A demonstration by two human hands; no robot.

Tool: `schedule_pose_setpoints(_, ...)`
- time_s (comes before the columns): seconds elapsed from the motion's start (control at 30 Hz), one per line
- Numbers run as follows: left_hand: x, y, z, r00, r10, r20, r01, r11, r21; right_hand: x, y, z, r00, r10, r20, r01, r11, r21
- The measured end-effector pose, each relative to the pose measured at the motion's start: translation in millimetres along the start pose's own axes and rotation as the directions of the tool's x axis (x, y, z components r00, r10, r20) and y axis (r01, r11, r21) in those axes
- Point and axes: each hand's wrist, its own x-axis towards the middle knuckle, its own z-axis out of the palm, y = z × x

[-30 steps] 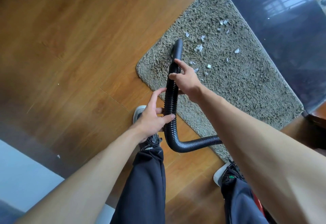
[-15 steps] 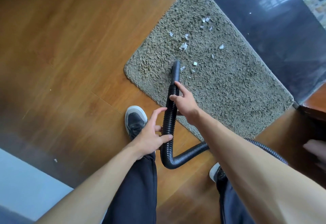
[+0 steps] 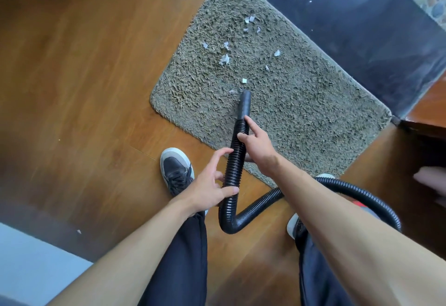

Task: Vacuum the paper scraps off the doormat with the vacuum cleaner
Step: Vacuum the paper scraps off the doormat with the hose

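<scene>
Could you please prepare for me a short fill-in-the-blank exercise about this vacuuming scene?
The paper scraps lie on the ____.
The ribbed hose is ____ in colour.
Nearest the nozzle, the hose is held by the ____.
Missing words: doormat; black; right hand.

Head-worn camera looks steeply down, close over the floor (image 3: 84, 88).

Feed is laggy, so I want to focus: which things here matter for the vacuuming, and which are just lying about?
For the job: vacuum hose, held by left hand and right hand; nozzle tip over the doormat; paper scraps ahead of it.
Lying about: wooden floor; black shoe; one white fleck on the floor, off the mat.
</scene>
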Motion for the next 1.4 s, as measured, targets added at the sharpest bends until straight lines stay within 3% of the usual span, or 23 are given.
schedule_pose_setpoints(0.3,-5.6,4.8,15.3,0.999,-0.026,0.03,0.024,0.998,0.05,-9.9,12.9,-17.0,0.999,0.037,0.011,-0.037,0.997,0.061)
schedule_pose_setpoints(0.73,-20.3,-13.9,-14.9,0.996,-0.018,-0.091,0.011,0.997,-0.079,-8.3,-8.0,29.3,0.994,0.013,0.105,-0.012,1.0,-0.019)
schedule_pose_setpoints(1.17,-1.6,-1.9,5.4,1.0,0.008,-0.018,-0.006,0.997,0.083,-9.5,7.2,-3.7,0.999,0.034,-0.032,-0.031,0.996,0.082)
schedule_pose_setpoints(1.4,-19.8,-19.6,-5.8,0.998,-0.011,-0.058,0.012,1.0,0.005,-10.0,13.8,19.5,0.999,0.032,0.03,-0.033,0.998,0.05)
